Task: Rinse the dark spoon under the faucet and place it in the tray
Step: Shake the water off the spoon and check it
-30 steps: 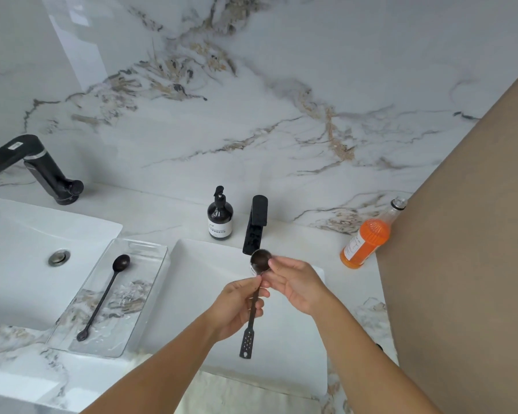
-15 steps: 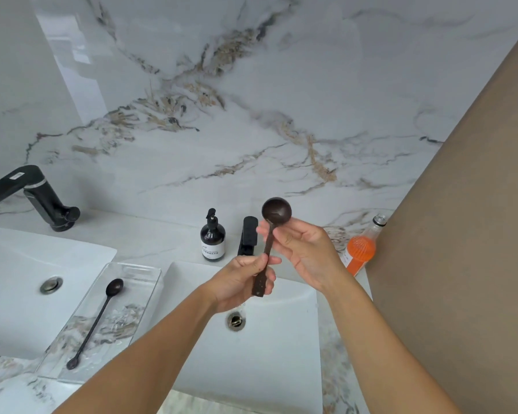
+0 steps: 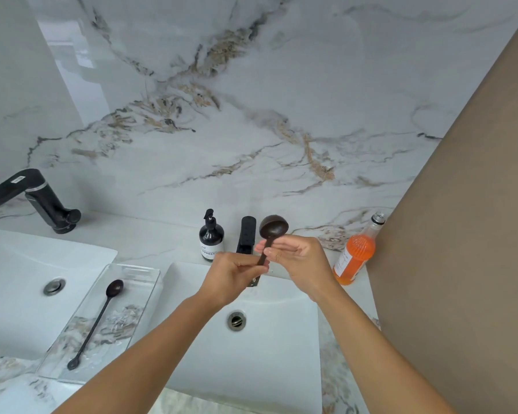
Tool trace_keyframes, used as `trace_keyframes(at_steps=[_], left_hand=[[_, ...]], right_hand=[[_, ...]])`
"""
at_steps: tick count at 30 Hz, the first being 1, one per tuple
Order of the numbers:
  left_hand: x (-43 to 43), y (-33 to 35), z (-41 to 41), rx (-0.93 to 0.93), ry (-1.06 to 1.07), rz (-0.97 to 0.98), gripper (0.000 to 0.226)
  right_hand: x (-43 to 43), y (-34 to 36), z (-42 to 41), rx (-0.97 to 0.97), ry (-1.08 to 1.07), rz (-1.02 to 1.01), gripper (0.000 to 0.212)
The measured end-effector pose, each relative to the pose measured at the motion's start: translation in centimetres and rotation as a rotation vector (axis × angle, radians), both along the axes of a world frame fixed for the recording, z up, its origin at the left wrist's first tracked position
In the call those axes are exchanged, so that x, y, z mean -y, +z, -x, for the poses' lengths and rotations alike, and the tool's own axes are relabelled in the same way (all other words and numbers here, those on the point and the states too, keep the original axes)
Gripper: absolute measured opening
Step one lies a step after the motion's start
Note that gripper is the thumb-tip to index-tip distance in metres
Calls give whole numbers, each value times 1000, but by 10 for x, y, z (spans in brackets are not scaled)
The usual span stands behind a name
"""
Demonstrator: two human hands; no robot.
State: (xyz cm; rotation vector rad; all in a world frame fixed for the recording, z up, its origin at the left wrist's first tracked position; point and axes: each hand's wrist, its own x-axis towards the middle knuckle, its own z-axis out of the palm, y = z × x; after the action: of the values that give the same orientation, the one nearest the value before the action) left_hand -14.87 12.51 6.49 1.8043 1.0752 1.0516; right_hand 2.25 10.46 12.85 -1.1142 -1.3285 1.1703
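I hold a dark spoon upright over the right sink basin, its round bowl up, just right of the black faucet. My left hand grips the lower handle. My right hand pinches the stem below the bowl. No water stream is visible. A clear tray lies between the two basins, holding a second long dark spoon.
A dark pump bottle stands left of the faucet. An open bottle of orange liquid leans at the right by a brown wall panel. Another basin with a black tap lies to the left.
The spoon rose from low over the basin to upright in front of the faucet, bowl now on top. Both hands moved up and back with it; the view tilted.
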Motion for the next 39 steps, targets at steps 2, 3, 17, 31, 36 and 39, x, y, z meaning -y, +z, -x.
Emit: trace_keyframes(at_steps=[2, 3, 17, 31, 36, 39], left_hand=[[0, -3, 4, -75, 78, -250, 10], [1, -3, 5, -77, 118, -344, 11], [16, -2, -8, 146, -77, 444, 13], [54, -38, 42, 5, -5, 607, 8], [66, -54, 97, -13, 48, 652, 6], [67, -59, 142, 45, 70, 669, 12]], right_hand=[[0, -1, 1, -18, 1, -24, 16], [1, -2, 1, -45, -2, -36, 15], [-9, -15, -12, -111, 54, 225, 17], [5, -62, 32, 115, 177, 350, 10], [11, -83, 89, 152, 151, 431, 10], [2, -91, 132, 144, 115, 525, 14]])
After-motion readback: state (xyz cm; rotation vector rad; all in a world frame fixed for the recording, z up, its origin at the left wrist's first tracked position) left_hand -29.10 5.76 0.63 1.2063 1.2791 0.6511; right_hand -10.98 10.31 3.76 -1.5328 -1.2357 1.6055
